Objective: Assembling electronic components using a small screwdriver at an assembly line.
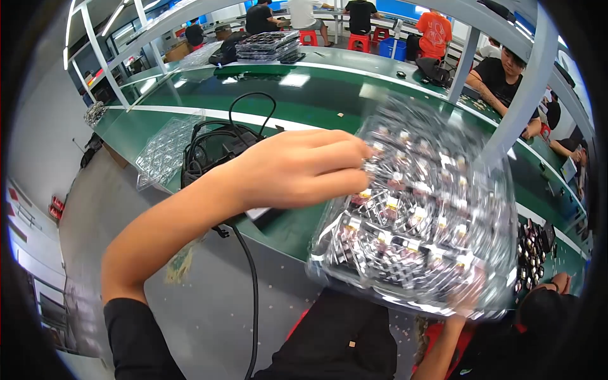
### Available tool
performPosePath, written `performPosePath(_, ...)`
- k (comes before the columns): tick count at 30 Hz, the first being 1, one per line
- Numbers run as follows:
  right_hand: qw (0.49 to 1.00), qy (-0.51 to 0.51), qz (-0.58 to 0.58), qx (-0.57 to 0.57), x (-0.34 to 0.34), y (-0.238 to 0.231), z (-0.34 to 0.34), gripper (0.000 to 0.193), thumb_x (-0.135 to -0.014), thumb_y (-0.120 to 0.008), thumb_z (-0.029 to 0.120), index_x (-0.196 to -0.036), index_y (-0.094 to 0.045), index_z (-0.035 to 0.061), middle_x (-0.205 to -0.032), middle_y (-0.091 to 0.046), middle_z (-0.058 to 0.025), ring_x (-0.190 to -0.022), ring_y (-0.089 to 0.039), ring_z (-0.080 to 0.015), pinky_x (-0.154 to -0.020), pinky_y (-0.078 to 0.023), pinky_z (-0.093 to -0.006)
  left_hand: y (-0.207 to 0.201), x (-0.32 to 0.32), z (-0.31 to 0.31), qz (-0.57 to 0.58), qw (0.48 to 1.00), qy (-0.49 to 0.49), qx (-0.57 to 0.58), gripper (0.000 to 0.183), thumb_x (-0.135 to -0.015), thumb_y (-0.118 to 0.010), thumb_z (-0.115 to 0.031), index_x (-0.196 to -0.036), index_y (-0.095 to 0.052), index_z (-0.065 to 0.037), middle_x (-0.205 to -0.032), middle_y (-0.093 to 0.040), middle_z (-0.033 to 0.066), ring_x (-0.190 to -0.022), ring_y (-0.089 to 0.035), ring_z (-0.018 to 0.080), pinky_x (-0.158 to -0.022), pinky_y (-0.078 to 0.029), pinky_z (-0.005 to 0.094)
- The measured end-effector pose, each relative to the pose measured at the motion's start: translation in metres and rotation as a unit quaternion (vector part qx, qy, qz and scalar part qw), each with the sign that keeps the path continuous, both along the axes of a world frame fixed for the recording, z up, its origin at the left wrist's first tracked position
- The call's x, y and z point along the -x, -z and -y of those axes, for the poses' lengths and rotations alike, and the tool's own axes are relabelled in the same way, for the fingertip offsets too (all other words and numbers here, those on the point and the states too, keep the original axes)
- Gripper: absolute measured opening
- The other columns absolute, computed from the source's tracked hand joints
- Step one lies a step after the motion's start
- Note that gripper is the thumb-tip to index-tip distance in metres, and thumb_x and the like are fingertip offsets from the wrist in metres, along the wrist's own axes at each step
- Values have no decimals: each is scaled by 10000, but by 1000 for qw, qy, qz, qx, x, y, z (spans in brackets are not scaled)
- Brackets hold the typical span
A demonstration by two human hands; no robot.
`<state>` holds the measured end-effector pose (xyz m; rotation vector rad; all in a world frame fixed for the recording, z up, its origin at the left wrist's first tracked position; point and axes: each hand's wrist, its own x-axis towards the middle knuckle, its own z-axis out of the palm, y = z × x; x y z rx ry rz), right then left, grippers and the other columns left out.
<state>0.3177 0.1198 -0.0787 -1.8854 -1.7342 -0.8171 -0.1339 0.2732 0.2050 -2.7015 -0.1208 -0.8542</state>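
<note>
A clear plastic compartment tray (411,218), filled with several small dark parts with white and yellow bits, is tilted up over the front edge of the green bench. It is smeared by motion. My left hand (310,166) reaches across from the left, its fingers together and closed at the tray's left side; the fingertips are partly hidden. Near the tray's lower right corner, my right hand (467,292) grips the near edge, blurred and partly seen through the plastic.
Black cables and a dark device (221,149) lie on the green bench (316,117), beside empty clear trays (168,152). Stacked trays (267,45) stand farther back. Dark parts (532,253) are piled at right, near another person's arm. A grey post (529,88) rises at right; a black cable (250,285) hangs down.
</note>
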Motion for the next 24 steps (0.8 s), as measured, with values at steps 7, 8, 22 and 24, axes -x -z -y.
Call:
performPosePath(7, 841, -176, -511, 23, 26, -37, -13, 478, -1055, -417, 414, -1317, -556, 39, -1180, -651, -107, -999, -666, -221, -865, -559, -368, 30, -17, -48, -101, 991, -35, -82, 178, -783, -660, -117, -905, -531, -109, -872, -545, 26, -883, -653, 206, -724, -581, 316)
performPosePath(8, 748, -175, -640, -3, 20, -32, -16, 485, -1055, -417, 415, -1316, -551, 28, -1192, -644, -106, -1005, -662, -225, -871, -554, -362, 34, -17, -50, -106, 989, -46, -88, 174, -784, -660, -122, -907, -538, -115, -873, -553, 19, -882, -658, 208, -724, -582, 315)
performPosePath(22, 918, -125, -374, 51, 75, -104, -16, 246, -802, -638, 42, -1024, -618, -62, -1013, -574, -135, -889, -606, -291, -805, -478, -326, 54, -8, -33, -172, 965, -199, 15, 231, -769, -654, -121, -992, -596, -140, -865, -543, 49, -832, -625, 227, -680, -554, 355)
performPosePath(24, 922, -115, -366, 50, 73, -102, -16, 246, -785, -652, 32, -1013, -618, -53, -991, -570, -131, -878, -602, -306, -797, -477, -329, 55, -11, -33, -160, 970, -182, 10, 214, -775, -651, -110, -976, -585, -136, -892, -529, 51, -838, -614, 219, -670, -555, 348)
